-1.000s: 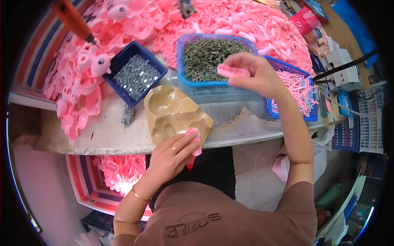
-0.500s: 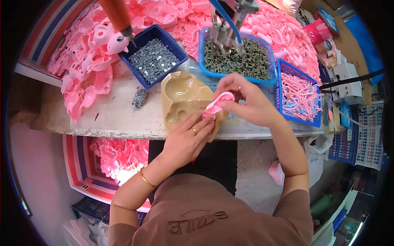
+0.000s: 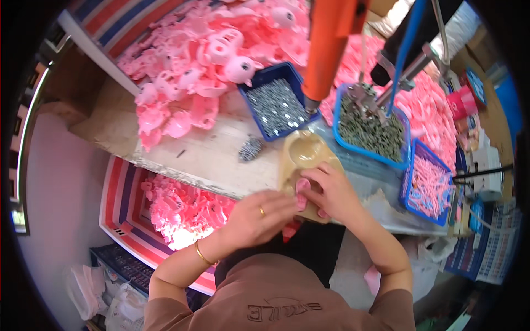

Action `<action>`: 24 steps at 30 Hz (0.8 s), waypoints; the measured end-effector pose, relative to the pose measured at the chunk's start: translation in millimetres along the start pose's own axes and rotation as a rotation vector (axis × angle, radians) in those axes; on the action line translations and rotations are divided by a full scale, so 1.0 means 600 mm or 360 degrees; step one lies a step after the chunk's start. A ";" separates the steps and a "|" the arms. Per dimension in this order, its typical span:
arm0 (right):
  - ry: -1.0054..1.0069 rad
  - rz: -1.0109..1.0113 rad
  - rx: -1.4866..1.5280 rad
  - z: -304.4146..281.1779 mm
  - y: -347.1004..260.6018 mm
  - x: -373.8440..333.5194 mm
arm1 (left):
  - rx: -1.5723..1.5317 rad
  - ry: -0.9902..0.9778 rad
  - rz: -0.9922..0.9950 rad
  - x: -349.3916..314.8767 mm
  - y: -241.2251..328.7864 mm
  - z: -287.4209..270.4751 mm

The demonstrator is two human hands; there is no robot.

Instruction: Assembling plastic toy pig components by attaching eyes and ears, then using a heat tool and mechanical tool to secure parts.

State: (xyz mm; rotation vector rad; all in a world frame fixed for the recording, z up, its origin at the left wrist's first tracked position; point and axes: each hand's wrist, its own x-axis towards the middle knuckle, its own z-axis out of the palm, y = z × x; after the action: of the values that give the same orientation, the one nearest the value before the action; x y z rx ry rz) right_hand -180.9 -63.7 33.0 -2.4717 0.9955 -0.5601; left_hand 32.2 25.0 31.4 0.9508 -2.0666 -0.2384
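A small pink plastic part (image 3: pixel 302 194) is pinched between the thumb and fingers of my right hand (image 3: pixel 338 194), low over a tan moulded holder (image 3: pixel 285 160) with rounded hollows. The holder's lower half is partly covered by my hand. My left hand (image 3: pixel 256 219) lies beside the part with its fingers stretched out; motion blurs them, and I cannot tell whether the tips touch the pink piece. An orange screwdriver (image 3: pixel 331 55), hanging tip down, stands just beyond the holder.
Behind the holder are a dark blue tray (image 3: pixel 247 98) of small screws and a light blue tub (image 3: pixel 338 124) of grey-green metal parts. A blue basket (image 3: pixel 407 185) with pink strips is at right. Pink shells (image 3: pixel 182 122) heap up at left. A clamp arm (image 3: pixel 408 71) overhangs the tub.
The view has swung, so the bench sits tilted and further right. The pink part has come down closer to the holder in my right hand. My left hand has drawn back from it.
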 end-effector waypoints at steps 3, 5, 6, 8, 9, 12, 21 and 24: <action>-0.0083 0.0343 0.0274 -0.020 -0.033 0.007 | 0.0267 0.0240 -0.0238 0.000 -0.090 -0.039; -0.0050 0.0369 0.0325 -0.031 -0.034 0.005 | 0.0492 0.0397 -0.0372 0.034 -0.161 -0.081; -0.0020 0.0415 0.0377 -0.035 -0.033 0.004 | 0.0583 0.0459 -0.0421 0.052 -0.202 -0.098; 0.0001 0.0411 0.0373 -0.037 -0.030 0.003 | 0.0929 0.0468 -0.0282 0.117 -0.252 -0.140; 0.0013 0.0360 0.0343 -0.034 -0.027 0.002 | 0.1089 0.0371 -0.0266 0.142 -0.275 -0.151; 0.0002 0.0266 0.0310 -0.027 -0.031 0.004 | 0.1440 0.0128 -0.0138 0.179 -0.353 -0.170; -0.0032 0.0405 0.0562 -0.018 -0.008 -0.027 | 0.1533 -0.0240 -0.0571 0.220 -0.346 -0.169; -0.0131 0.0444 0.0636 -0.018 -0.018 -0.019 | 0.1661 -0.0336 -0.0492 0.229 -0.355 -0.183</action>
State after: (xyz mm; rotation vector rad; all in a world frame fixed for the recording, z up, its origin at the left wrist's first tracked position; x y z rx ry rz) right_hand -187.7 -51.1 45.0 -1.9523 1.0554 -0.5035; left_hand 180.1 -202.4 85.3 1.9219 -2.2050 0.6865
